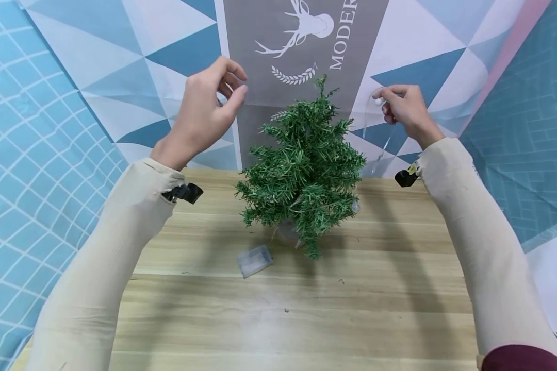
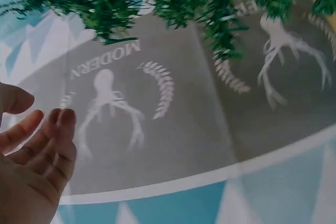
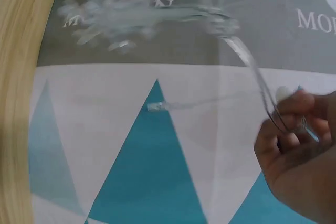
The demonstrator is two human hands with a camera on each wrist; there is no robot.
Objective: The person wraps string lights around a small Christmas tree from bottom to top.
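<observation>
A small green artificial Christmas tree (image 1: 306, 165) stands on the wooden table between both hands. My right hand (image 1: 401, 105), to the right of the treetop, pinches a clear string light (image 3: 254, 69). Its thin strand (image 1: 366, 118) hangs down from the fingers. In the right wrist view, a blurred translucent snowflake-shaped piece (image 3: 107, 14) and a small clear tip (image 3: 156, 106) show on the strand. My left hand (image 1: 204, 105) is raised to the upper left of the tree with fingers loosely bent. Nothing shows between the fingers of that hand (image 2: 37, 166) in the left wrist view.
A flat clear plastic case (image 1: 255, 261) lies on the wooden table (image 1: 269, 319) in front of the tree. Behind stands a patterned backdrop (image 1: 301, 62) with a deer head print. Blue tiled-pattern sheets (image 1: 23, 170) flank the table. Tiny green bits are scattered about.
</observation>
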